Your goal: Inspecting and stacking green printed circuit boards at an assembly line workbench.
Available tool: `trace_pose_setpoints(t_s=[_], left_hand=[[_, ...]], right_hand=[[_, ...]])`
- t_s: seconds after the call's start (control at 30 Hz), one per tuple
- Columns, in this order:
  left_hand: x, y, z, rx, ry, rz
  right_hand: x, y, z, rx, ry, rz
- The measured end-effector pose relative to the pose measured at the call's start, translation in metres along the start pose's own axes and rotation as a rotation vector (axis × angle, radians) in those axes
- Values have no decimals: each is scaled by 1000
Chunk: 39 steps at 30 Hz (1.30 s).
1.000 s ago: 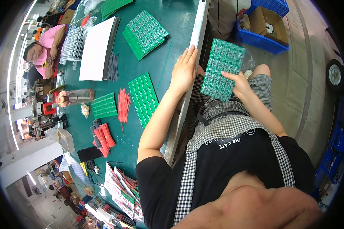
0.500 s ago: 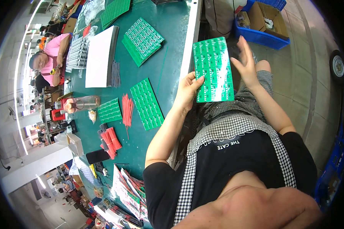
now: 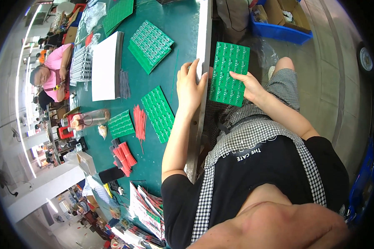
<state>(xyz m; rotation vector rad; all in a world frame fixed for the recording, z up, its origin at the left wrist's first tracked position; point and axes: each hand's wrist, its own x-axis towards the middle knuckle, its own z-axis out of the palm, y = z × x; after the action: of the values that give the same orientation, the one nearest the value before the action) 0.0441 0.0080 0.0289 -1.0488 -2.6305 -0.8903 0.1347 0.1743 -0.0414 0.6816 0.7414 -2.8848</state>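
My right hand (image 3: 252,88) grips a green circuit board panel (image 3: 230,74) by its right edge, thumb on top. The panel is upright over my lap, just off the table edge, its rows of small printed circuits facing me. My left hand (image 3: 190,85) is off the panel, fingers stretched out and apart, at the table's edge with nothing in it. Nearest to it on the table lies a separate green panel (image 3: 158,114). Farther off is a stack of panels (image 3: 151,45) whose top one carries many small parts.
On the green table (image 3: 153,159) are red wires (image 3: 139,124), dark wires (image 3: 124,84), a white paper stack (image 3: 105,68), a smaller green panel (image 3: 121,124), a bottle (image 3: 89,118) and a black phone (image 3: 111,174). Across it sits a person in pink (image 3: 54,62). A blue crate (image 3: 280,32) stands on the floor.
My left hand has let go of the panel and moved left to the table edge. My right hand, open beside the panel before, now holds it. The glare on the panel has gone.
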Motion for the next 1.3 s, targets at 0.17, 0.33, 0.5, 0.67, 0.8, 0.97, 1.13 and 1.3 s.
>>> trace_pose_setpoints(t_s=[0.17,0.33,0.5,0.67,0.8,0.97,1.13,1.3], left_hand=[[-1,-15,16,32,-96,-17],[-2,-15,21,4,-69,-46],[0,-13,22,36,-75,-54],[-2,-14,22,57,-84,-63],[-3,-14,23,68,-89,-62],[-1,-13,22,86,-101,-54],[10,-14,21,13,-152,-43],[12,-16,31,128,-137,1]], right_hand=[[0,-1,14,-1,-51,26],[2,-3,10,-17,-42,15],[2,-2,8,4,-28,33],[1,0,10,37,-31,46],[5,2,8,15,-41,19],[13,-3,1,118,-135,117],[24,-27,-5,147,-324,216],[19,-23,21,-35,-65,24]])
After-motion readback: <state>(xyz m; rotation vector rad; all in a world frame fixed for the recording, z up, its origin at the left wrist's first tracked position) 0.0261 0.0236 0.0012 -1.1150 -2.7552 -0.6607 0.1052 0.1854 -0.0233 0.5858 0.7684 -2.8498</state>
